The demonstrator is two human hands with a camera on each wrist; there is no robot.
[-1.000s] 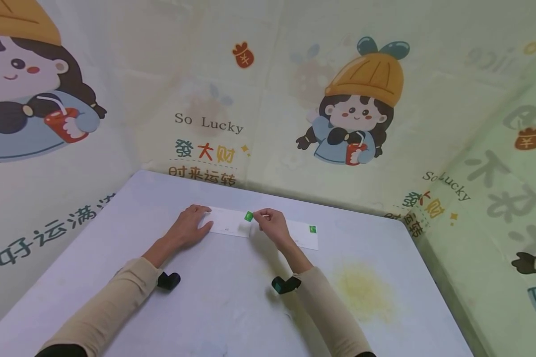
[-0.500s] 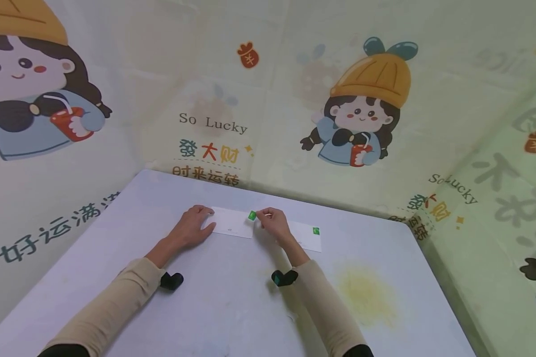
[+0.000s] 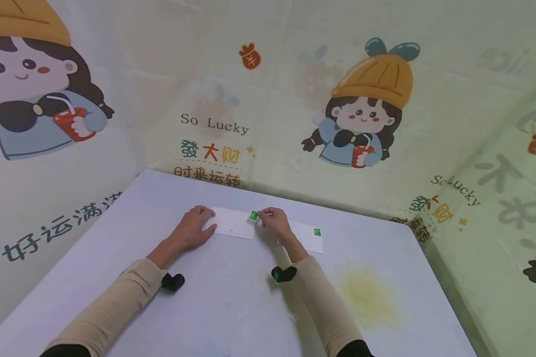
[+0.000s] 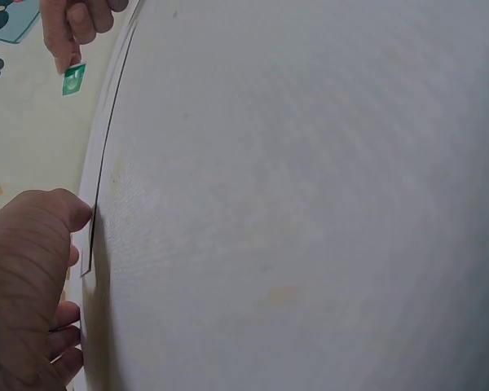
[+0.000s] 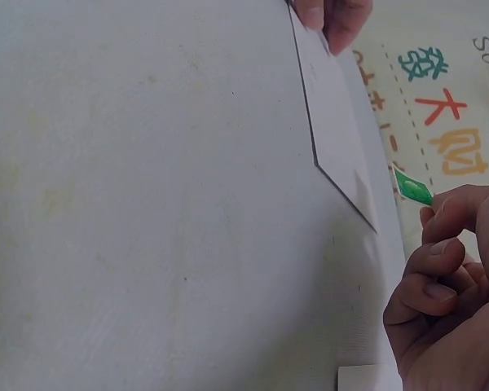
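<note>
A white envelope (image 3: pixel 233 223) lies flat near the far edge of the table. My left hand (image 3: pixel 195 228) rests at its left end, thumb on the near side and fingers toward the far side, steadying contact plain in the right wrist view. Between thumb and index finger, my right hand (image 3: pixel 274 223) pinches a small green stamp (image 3: pixel 253 215) by its edge. In the right wrist view the stamp (image 5: pixel 412 187) hangs above the surface, apart from the envelope (image 5: pixel 334 114). A second envelope (image 3: pixel 304 240), partly behind the right hand, bears a green stamp (image 3: pixel 317 232) at its upper right corner.
The white table (image 3: pixel 223 302) carries a yellowish stain (image 3: pixel 368 292) at the right. A cloth wall (image 3: pixel 277 124) printed with cartoon figures rises directly behind the table's far edge. Black cameras (image 3: pixel 284 274) sit at both wrists.
The head view has shifted slightly, so everything sits a little further right. The right hand still pinches the stamp over the envelope's right end, and the left hand stays at the left end.
</note>
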